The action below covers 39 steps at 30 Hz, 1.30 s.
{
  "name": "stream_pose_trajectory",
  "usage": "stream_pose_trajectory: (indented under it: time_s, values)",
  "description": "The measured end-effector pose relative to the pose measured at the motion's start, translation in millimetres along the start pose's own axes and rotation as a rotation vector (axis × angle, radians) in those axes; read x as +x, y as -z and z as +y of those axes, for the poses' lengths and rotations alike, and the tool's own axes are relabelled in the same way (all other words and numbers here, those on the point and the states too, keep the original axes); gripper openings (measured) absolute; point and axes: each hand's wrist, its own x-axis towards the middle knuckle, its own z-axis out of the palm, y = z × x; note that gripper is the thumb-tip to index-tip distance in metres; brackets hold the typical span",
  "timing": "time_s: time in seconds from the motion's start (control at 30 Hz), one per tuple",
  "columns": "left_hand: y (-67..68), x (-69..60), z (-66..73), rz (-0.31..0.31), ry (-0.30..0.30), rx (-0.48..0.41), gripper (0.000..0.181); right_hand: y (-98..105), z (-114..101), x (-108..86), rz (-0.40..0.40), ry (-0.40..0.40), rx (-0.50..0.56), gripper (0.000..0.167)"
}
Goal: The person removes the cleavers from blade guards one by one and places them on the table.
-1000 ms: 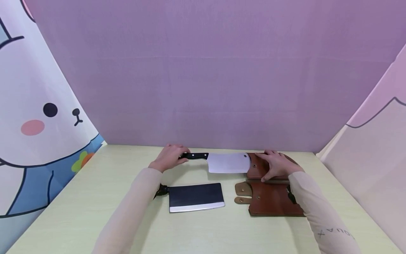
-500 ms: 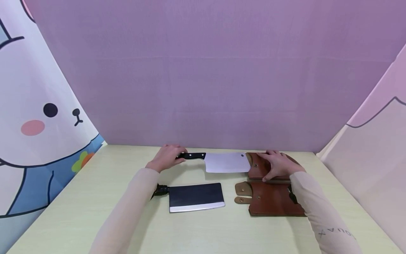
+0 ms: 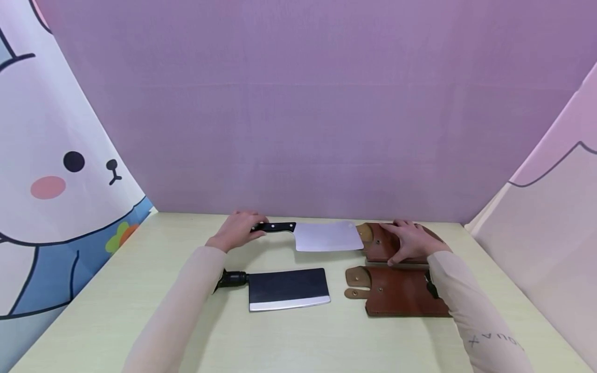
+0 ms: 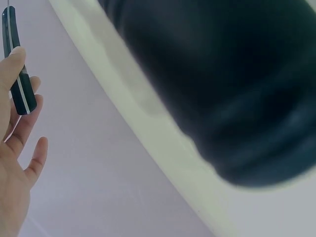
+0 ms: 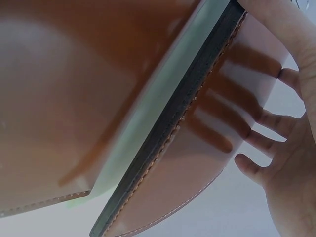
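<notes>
My left hand (image 3: pixel 238 230) pinches the black riveted handle (image 3: pixel 280 227) of a silver cleaver (image 3: pixel 324 238) near its butt end. The blade lies wholly outside, its tip beside the tan flap (image 3: pixel 366 232) of a brown leather knife sheath (image 3: pixel 379 251). My right hand (image 3: pixel 412 241) grips that sheath across its width, thumb at the near edge and fingers over the far edge. In the left wrist view, the thumb and fingers pinch the handle (image 4: pixel 22 96). The right wrist view has the sheath's stitched edge (image 5: pixel 197 148) between thumb and fingers.
A dark-bladed cleaver (image 3: pixel 289 289) lies nearer on the table (image 3: pixel 280 342), its handle partly behind my left sleeve. A second brown sheath (image 3: pixel 401 298) with tan snap straps lies beneath my right forearm. A purple wall (image 3: pixel 298 129) rises behind.
My left hand has drawn the silver cleaver leftward, so its blade has come out of the sheath mouth and the tan flap shows. The right hand and sheath have shifted very slightly right.
</notes>
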Motion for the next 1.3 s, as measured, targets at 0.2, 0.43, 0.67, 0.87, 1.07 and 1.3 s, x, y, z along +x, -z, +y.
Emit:
stream_pose_trajectory:
  time_s: [0.2,0.43,0.67,0.87,1.07,1.3]
  values:
    - [2.7,-5.9,-7.1,-0.009,0.018,0.0,0.028,-1,1,0.6,0.001,0.005,-0.004,0.099]
    - [4.9,-13.3,-15.7,-0.001,0.028,-0.005,0.027,-4,3,3.0,0.006,-0.001,-0.006,0.099]
    - [7.9,-22.6,-21.8,0.001,0.029,-0.009,0.027,-5,-2,6.3,0.009,-0.009,0.004,0.098]
    - [6.5,-28.5,-29.9,-0.001,0.034,-0.01,0.028,-8,-3,10.1,0.005,-0.012,0.006,0.099]
    - [4.7,-34.5,-37.4,-0.004,0.039,0.009,0.027,-13,-1,13.9,-0.004,-0.022,0.033,0.101]
    - [5.8,-42.4,-41.4,0.009,0.038,0.014,0.026,-20,-1,17.6,-0.021,-0.035,0.056,0.103]
